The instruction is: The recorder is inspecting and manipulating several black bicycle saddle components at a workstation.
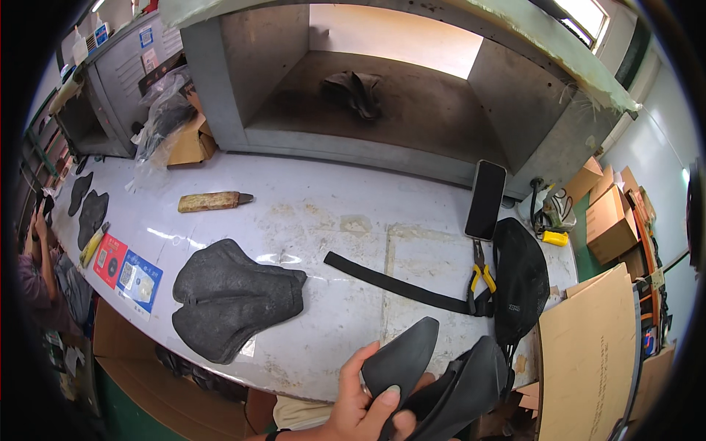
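Observation:
My left hand (360, 408) comes in from the lower edge, shut on a black curved shell piece (403, 356), with the thumb pressed on its face. A second black curved shell (467, 386) lies right against it on the right; I cannot tell whether the same hand carries it. Both sit over the near edge of the white worktable (331, 220). My right hand is out of view. A stack of black foam pads (235, 298) lies on the table to the left of my hand.
A black strap (397, 283), yellow-handled pliers (482, 278), a dark phone (487, 198) and a black bag (521, 279) lie at the right. A wood-handled tool (213, 201) lies further back. The grey metal booth (382, 103) behind holds a dark cloth. A cardboard sheet (588, 360) stands right. Another person (40, 257) is at the far left.

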